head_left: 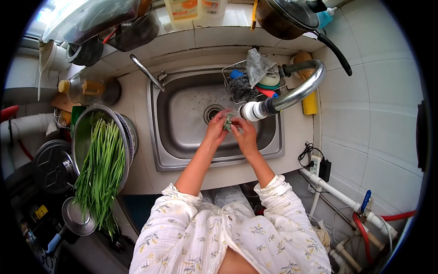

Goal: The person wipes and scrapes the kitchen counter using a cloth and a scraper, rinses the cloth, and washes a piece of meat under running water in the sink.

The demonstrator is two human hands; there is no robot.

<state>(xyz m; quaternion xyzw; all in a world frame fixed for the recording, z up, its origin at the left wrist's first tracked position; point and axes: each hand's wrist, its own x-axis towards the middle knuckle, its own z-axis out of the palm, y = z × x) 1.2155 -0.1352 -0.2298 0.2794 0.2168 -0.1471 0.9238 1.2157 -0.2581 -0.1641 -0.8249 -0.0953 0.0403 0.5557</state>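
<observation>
No text, number or brand can be read with certainty. At the far side, a pale container [182,17] carries an orange label [185,6], and a second container [219,10] just to its right carries an orange-red label [211,4] with a patch of print; the lettering on both is too small and blurred.

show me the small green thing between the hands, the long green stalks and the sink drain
small green thing [227,123]: head view, on its visible middle
long green stalks [103,157]: head view, on the middle of the bunch
sink drain [211,113]: head view, on its uncovered part
</observation>
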